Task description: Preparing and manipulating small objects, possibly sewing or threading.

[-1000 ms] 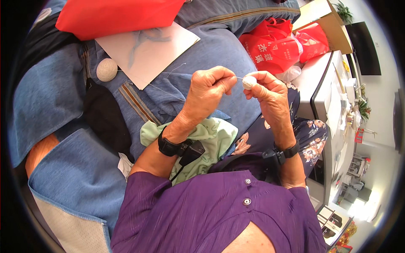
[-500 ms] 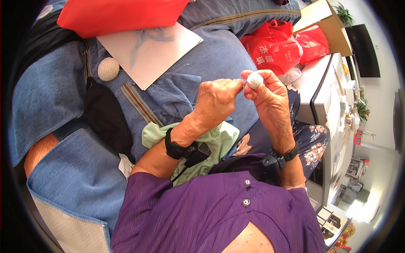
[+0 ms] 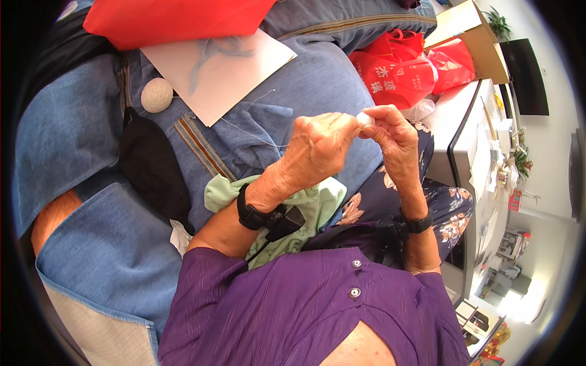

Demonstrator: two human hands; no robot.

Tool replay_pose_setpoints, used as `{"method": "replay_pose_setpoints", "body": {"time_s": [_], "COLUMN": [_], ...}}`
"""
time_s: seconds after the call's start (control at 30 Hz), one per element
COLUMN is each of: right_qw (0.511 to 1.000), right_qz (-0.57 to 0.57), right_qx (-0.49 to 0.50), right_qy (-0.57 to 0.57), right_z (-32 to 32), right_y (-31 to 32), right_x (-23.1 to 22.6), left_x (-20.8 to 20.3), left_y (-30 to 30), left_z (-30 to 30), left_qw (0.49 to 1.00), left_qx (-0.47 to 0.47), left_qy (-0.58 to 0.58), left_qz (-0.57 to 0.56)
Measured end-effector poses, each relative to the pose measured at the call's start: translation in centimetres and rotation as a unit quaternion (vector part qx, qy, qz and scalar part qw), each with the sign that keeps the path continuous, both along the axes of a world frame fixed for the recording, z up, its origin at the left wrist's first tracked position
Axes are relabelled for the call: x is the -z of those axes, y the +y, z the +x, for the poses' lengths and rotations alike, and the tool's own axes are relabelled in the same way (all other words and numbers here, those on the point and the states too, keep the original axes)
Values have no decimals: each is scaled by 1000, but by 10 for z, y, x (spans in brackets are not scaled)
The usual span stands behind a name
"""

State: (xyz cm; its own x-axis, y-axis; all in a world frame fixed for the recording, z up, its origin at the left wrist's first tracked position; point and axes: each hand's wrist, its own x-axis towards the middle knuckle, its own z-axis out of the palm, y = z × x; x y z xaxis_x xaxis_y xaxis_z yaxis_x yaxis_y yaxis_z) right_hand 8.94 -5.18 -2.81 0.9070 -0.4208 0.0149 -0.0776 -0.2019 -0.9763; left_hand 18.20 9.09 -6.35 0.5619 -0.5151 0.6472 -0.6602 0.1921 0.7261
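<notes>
My right hand pinches a small white thread-wrapped ball, now mostly covered by fingers. Against it, my left hand is closed, knuckles up and fingertips touching the ball's left side. A thin white thread runs from under this hand across blue denim toward a larger cream ball of thread at the upper left. What lies inside the left fingers is largely hidden; the thread leads into that hand.
Blue denim covers the seat. White paper sheets with a blue-grey drawing lie beneath a red bag. Light green cloth is under my left forearm. Red plastic bags and a cardboard box stand at the upper right, beside a white-topped table.
My left hand has shifted slightly right onto the small ball. The right hand has turned, its fingers folding over the ball, which shows less now.
</notes>
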Motion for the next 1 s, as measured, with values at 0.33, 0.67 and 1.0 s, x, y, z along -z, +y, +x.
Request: {"method": "replay_pose_setpoints", "body": {"time_s": [0.33,0.67,1.0], "right_qw": [981,958,985], "right_qz": [155,259,166], "right_qx": [-111,-113,33], "right_qy": [33,-39,-40], "right_z": [-2,-1,5], "right_y": [18,13,7], "right_x": [-11,-12,-17], "left_x": [8,0,7], "left_y": [2,9,2], "left_z": [7,7,-3], "left_qw": [993,928,988], "left_qx": [-51,93,107], "left_qy": [110,361,106], "left_qz": [-5,28,21]}}
